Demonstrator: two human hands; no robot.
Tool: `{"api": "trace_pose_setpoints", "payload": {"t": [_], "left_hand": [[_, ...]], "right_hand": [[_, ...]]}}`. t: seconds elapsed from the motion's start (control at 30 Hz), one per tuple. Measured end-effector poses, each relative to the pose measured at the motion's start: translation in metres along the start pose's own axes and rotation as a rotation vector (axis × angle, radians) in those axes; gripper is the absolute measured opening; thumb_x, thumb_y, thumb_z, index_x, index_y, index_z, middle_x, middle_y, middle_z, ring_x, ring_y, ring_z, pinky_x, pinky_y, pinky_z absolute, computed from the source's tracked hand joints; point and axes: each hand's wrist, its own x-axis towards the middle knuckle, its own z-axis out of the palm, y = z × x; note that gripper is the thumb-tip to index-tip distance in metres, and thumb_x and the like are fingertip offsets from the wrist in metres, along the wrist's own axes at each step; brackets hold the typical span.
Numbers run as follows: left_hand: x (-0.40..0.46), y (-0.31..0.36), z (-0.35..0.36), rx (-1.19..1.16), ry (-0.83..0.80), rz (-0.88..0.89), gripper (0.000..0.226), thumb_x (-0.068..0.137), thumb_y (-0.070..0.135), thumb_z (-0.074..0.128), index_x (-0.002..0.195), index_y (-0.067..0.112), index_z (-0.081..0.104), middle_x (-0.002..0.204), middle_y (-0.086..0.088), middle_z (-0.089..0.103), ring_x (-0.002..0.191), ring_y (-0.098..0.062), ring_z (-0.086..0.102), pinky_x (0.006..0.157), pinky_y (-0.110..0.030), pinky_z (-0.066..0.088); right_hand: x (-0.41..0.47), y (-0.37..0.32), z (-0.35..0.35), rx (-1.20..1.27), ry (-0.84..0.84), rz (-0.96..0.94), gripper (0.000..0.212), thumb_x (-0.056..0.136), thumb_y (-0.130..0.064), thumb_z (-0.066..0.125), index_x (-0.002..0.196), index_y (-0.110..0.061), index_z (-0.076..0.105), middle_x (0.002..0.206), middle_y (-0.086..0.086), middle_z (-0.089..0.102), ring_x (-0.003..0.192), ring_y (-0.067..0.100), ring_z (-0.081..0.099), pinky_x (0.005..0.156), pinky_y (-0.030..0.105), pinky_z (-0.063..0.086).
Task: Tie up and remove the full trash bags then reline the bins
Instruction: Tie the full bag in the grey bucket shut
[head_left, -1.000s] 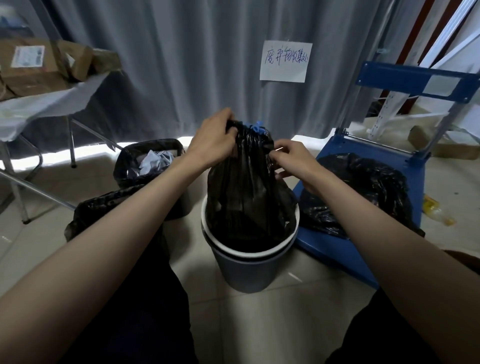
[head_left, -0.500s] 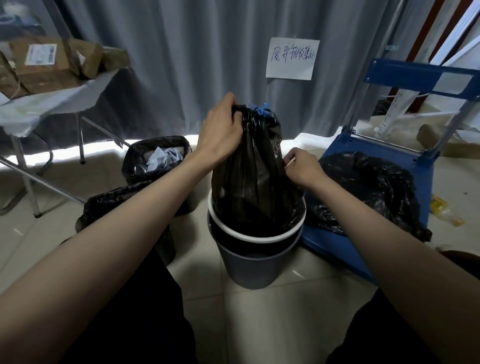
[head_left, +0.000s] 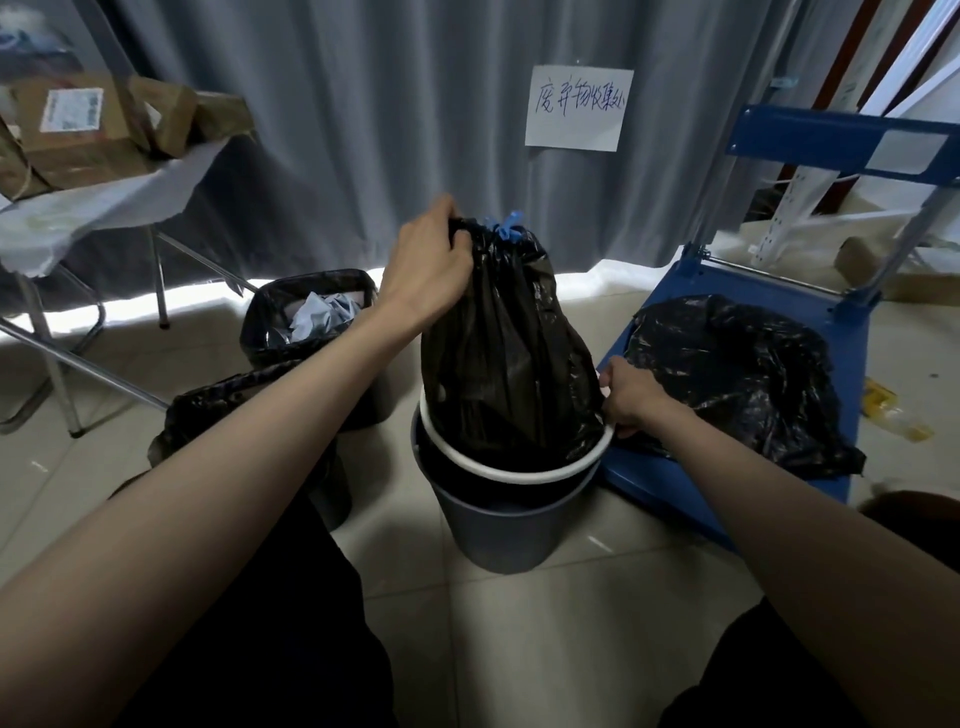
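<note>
This looks like a back-room waste collection corner of a workplace or storeroom. A grey curtain (head_left: 363, 130) closes off the far side, with a handwritten paper sign (head_left: 577, 108) pinned to it (Chinese characters, apparently marking a waste collection point). Several lined bins (head_left: 511, 525) stand on the tiled floor (head_left: 571, 623), a blue platform trolley (head_left: 810, 291) sits at right, and cardboard boxes (head_left: 78, 130) crowd a folding table (head_left: 104, 208) at far left.

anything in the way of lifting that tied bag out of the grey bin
Nothing visible above it. The left hand grips the tied bag at its neck; the right hand holds the bin's white ring.
</note>
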Motion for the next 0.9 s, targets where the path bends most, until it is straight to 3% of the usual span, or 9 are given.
{"api": "trace_pose_setpoints", "payload": {"t": [0.1,0.2,0.27,0.4,0.47,0.53,0.63,0.8,0.9], "left_hand": [[0.009,0.001,-0.005,-0.075,0.12,-0.049,0.012,0.094,0.014,0.042,0.099,0.008,0.051,0.088,-0.005,0.057,0.08,-0.02,0.047,0.067,-0.025,0.029],[0.022,0.011,-0.009,-0.165,0.211,-0.065,0.006,0.095,0.011,0.042,0.093,0.012,0.047,0.088,-0.002,0.055,0.077,-0.013,0.046,0.063,-0.014,0.029],[0.029,0.02,-0.007,-0.195,0.241,-0.06,0.007,0.095,0.009,0.041,0.091,0.013,0.044,0.088,-0.002,0.054,0.077,-0.011,0.045,0.063,-0.011,0.029],[0.041,0.037,-0.005,-0.253,0.308,-0.066,0.008,0.096,0.01,0.04,0.091,0.016,0.041,0.086,0.004,0.053,0.076,-0.01,0.045,0.062,-0.016,0.028],[0.05,0.044,-0.008,-0.306,0.359,-0.056,0.008,0.097,0.01,0.04,0.091,0.016,0.041,0.085,0.005,0.052,0.075,-0.006,0.046,0.063,-0.014,0.031],[0.06,0.051,-0.013,-0.35,0.404,-0.037,0.008,0.097,0.009,0.039,0.091,0.015,0.041,0.087,0.004,0.052,0.081,-0.011,0.048,0.069,-0.022,0.033],[0.076,0.06,-0.017,-0.382,0.431,-0.003,0.009,0.097,0.009,0.039,0.09,0.014,0.04,0.082,0.008,0.048,0.08,-0.009,0.047,0.068,-0.021,0.034],[0.098,0.059,-0.005,-0.32,0.366,0.077,0.009,0.095,0.007,0.04,0.089,0.013,0.039,0.084,0.003,0.051,0.081,-0.013,0.047,0.068,-0.02,0.03],[0.106,0.05,0.012,-0.291,0.3,0.062,0.007,0.095,0.007,0.042,0.091,0.013,0.041,0.091,-0.006,0.056,0.088,-0.017,0.049,0.072,-0.021,0.031]], "right_hand": [[-0.001,-0.002,0.002,0.034,-0.014,-0.002,0.039,0.088,0.003,0.059,0.117,-0.013,0.038,0.116,0.02,0.049,0.094,0.038,0.056,0.044,0.034,0.05],[0.001,-0.003,0.009,0.127,-0.049,0.0,0.071,0.086,0.009,0.06,0.142,-0.02,0.028,0.122,0.023,0.049,0.096,0.044,0.061,0.058,0.046,0.059],[0.001,-0.005,0.01,0.137,-0.058,0.008,0.089,0.084,0.01,0.062,0.152,-0.027,0.016,0.123,0.023,0.049,0.091,0.043,0.065,0.062,0.046,0.061],[0.004,-0.004,0.01,0.148,-0.095,0.019,0.103,0.079,0.01,0.07,0.154,-0.029,0.01,0.117,0.022,0.053,0.079,0.04,0.07,0.067,0.049,0.061],[0.004,-0.004,0.01,0.123,-0.103,0.006,0.099,0.077,0.008,0.074,0.15,-0.028,0.017,0.112,0.018,0.052,0.08,0.039,0.069,0.065,0.049,0.061],[0.004,-0.006,0.011,0.081,-0.119,-0.001,0.093,0.078,0.007,0.074,0.145,-0.028,0.021,0.102,0.013,0.049,0.083,0.036,0.067,0.062,0.046,0.062],[0.004,-0.006,0.009,-0.004,-0.169,-0.005,0.084,0.082,0.008,0.066,0.144,-0.027,0.022,0.092,0.009,0.043,0.073,0.03,0.065,0.054,0.036,0.061],[0.004,-0.007,0.0,-0.03,-0.268,0.001,0.068,0.085,-0.001,0.065,0.136,-0.032,0.031,0.099,0.01,0.048,0.067,0.019,0.058,0.046,0.024,0.053],[0.005,-0.009,-0.01,-0.047,-0.205,-0.01,0.054,0.083,-0.016,0.071,0.126,-0.028,0.039,0.114,0.012,0.043,0.083,0.026,0.058,0.051,0.028,0.053]]}}
